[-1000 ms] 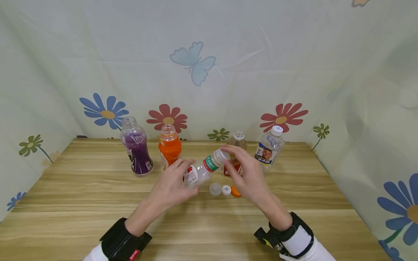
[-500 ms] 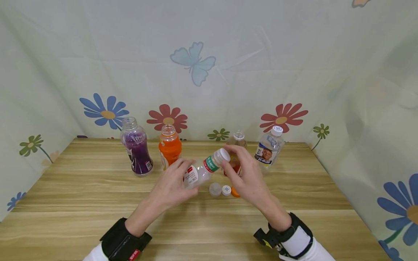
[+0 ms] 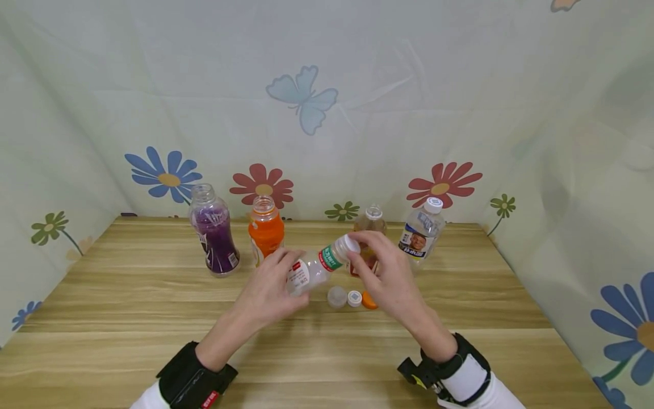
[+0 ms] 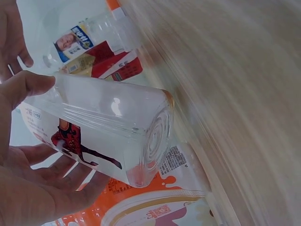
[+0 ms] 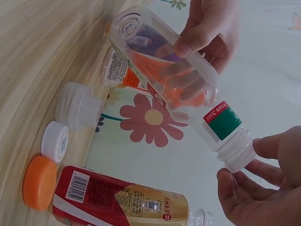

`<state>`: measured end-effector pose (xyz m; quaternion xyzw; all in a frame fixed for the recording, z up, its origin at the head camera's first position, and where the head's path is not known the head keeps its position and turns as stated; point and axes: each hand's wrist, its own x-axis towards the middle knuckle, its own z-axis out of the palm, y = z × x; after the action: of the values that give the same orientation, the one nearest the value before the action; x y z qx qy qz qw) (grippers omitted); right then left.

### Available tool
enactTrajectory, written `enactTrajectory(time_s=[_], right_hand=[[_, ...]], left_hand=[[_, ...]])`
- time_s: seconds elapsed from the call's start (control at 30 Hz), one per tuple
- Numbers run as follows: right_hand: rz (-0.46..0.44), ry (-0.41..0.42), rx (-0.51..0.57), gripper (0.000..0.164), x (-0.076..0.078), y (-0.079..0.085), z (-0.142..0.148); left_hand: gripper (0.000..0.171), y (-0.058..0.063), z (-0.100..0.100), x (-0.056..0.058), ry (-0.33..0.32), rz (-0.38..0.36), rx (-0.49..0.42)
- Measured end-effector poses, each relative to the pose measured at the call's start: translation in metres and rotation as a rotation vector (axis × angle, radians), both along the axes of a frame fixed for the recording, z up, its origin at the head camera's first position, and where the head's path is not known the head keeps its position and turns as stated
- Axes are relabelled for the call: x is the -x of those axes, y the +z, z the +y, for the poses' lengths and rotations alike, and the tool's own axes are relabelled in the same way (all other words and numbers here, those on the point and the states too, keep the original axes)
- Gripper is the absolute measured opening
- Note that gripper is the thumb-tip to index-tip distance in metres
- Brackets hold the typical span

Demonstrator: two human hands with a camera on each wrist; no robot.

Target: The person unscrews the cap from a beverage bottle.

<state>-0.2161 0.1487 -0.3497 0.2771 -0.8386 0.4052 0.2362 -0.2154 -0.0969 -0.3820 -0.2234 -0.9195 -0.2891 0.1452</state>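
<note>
My left hand (image 3: 271,289) holds a clear plastic bottle (image 3: 314,275) round its body, tilted with its neck up to the right. A green and red band circles the bottle below its white cap (image 3: 349,244). The thumb and fingers of my right hand (image 3: 390,278) pinch this cap from the right. In the right wrist view the thumb touches one side of the ribbed cap (image 5: 237,153), with the fingertips at the other. The left wrist view shows the bottle's base (image 4: 157,146) raised off the table, and the left thumb lying along its side.
Behind stand an uncapped purple bottle (image 3: 217,241), an uncapped orange bottle (image 3: 265,233), a red and gold labelled bottle (image 5: 122,200) and a clear bottle (image 3: 424,233) with a white cap. A translucent cap (image 3: 336,296), a small white cap (image 3: 354,298) and an orange cap (image 3: 369,300) lie on the table.
My right fingers have shifted round the cap, first drawing back to its right side, then closing over it again. The left hand and bottle have hardly moved.
</note>
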Motion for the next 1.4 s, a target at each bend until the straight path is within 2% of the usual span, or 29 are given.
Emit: enactTrajectory(time_s=[0.47, 0.83, 1.1, 1.4], right_hand=[[0.025, 0.021, -0.008, 0.035, 0.0004, 0.0016, 0.0], [-0.057, 0.047, 0.054, 0.042, -0.001, 0.0001, -0.0017], [-0.104, -0.019, 0.036, 0.035, -0.0025, -0.0007, -0.0004], [-0.104, -0.054, 0.009, 0.03, -0.0019, -0.0009, -0.0009]], left_hand=[[0.071, -0.0011, -0.0008, 0.0007, 0.008, -0.004, -0.002], [0.073, -0.0008, -0.0002, 0.0001, 0.014, -0.013, 0.001], [0.075, 0.0014, 0.0001, -0.0015, 0.014, -0.014, 0.028], [0.073, 0.0011, -0.0012, -0.0018, 0.021, 0.005, 0.034]])
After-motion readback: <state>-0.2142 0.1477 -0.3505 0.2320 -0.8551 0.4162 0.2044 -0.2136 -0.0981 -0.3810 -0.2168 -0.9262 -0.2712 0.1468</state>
